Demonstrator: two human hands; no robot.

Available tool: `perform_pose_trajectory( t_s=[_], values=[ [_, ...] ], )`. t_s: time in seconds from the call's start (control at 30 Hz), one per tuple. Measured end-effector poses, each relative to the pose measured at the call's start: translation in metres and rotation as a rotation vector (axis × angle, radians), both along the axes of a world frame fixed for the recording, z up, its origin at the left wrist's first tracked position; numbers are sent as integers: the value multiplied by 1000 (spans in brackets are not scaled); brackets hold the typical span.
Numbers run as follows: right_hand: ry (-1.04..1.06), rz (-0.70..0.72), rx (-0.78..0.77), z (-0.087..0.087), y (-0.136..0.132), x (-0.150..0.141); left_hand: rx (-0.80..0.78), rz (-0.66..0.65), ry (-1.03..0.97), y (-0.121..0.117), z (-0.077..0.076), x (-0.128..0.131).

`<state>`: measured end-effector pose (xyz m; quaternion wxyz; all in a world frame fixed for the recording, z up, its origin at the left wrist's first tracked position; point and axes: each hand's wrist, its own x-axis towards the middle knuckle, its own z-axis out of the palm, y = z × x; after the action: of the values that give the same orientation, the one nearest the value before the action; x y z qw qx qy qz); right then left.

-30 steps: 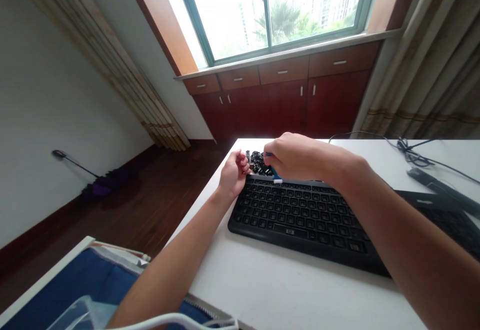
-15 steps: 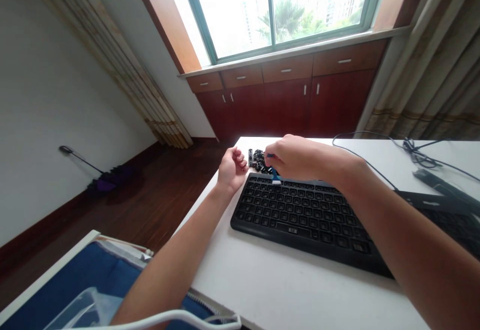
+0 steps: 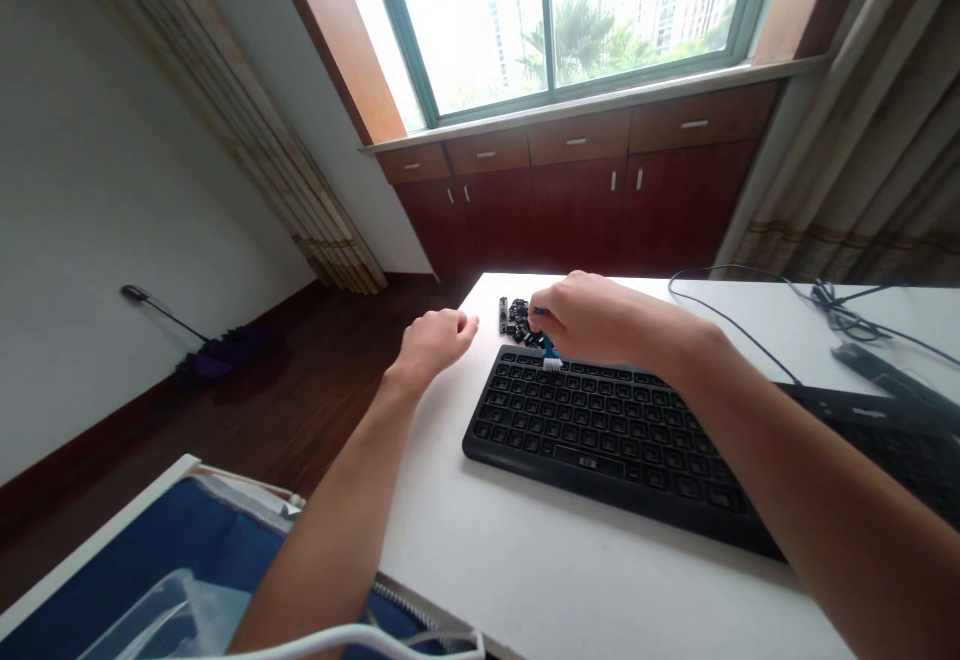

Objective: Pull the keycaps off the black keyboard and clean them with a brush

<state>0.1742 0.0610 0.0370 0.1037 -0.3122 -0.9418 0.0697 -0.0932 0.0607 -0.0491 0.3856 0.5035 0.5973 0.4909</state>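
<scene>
My right hand (image 3: 581,312) is closed round a small brush (image 3: 551,355) with a blue handle and white bristles. The bristles touch the upper left rows of a black keyboard (image 3: 600,420), where square sockets show in place of key caps. My left hand (image 3: 439,340) is closed in a loose fist at the table's left edge, apart from the keyboard, with no object visible in it. Between the two hands, behind the keyboard, lies a pile of loose black key caps (image 3: 519,320), partly hidden by my right hand.
A second dark keyboard (image 3: 900,440) lies on the white table (image 3: 600,580) at right, partly behind my right forearm. A coiled black cable (image 3: 844,312) rests farther back. A blue fabric-lined container (image 3: 142,550) stands at lower left, below the table edge.
My left hand has moved left, away from the keyboard, and turned from palm up to knuckles up. My right hand and the brush stay at nearly the same spot.
</scene>
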Motion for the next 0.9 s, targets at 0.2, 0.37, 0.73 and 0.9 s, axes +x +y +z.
perform_pose_trajectory(
  t_s=[0.2,0.37,0.73,0.9],
  values=[
    [149,186,3,-9,1,-12,-12,-205,246,-4,-14,2],
    [179,69,56,-8,0,-13,1,-270,299,-3,-17,5],
    [149,19,105,-9,-1,-17,48,-286,338,-7,-13,5],
    [52,-44,146,-10,0,-16,109,-290,419,-6,-18,0]
  ],
)
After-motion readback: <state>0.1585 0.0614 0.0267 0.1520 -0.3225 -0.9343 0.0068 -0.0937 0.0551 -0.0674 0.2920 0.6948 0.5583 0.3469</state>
